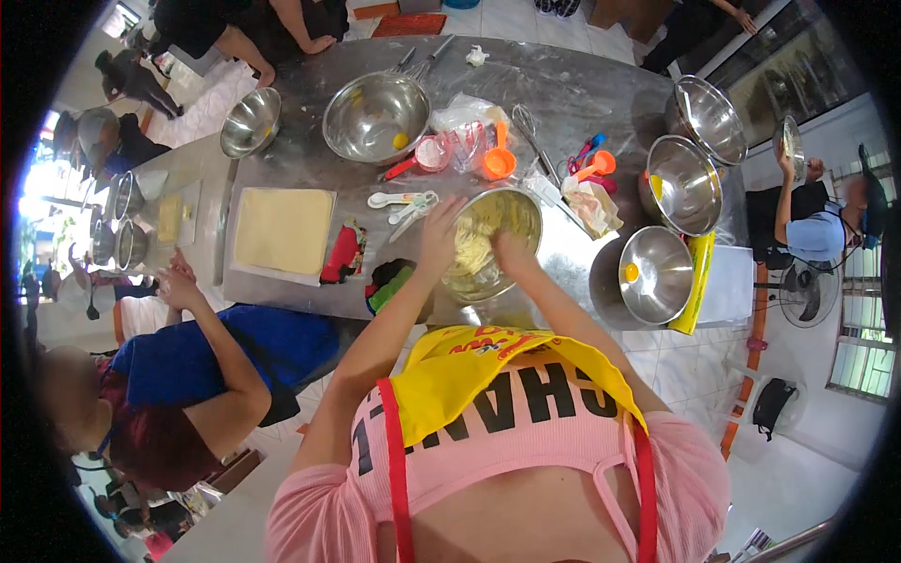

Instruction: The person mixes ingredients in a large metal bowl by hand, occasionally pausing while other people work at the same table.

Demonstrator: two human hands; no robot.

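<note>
A steel mixing bowl [533,211] stands tilted in front of me, with pale yellow dough [473,246] inside. My left hand [442,236] grips its left rim, fingers along the outside. Reaching into the bowl, my right hand [514,253] is against the dough; its fingers are blurred and partly hidden. Left of the bowl lie white measuring spoons [401,199] and a green and black cloth [391,285]. To the right, a white-handled spatula [552,193] rests near a crumpled wrapper [593,207].
Steel bowls with egg yolks stand at right [658,281] and far left [251,123]. A rolled-out dough sheet [285,230] lies left beside a red cloth [343,253]. Beyond my bowl are a whisk [531,130] and an orange measuring cup [499,162]. A person in blue [176,366] stands close on my left.
</note>
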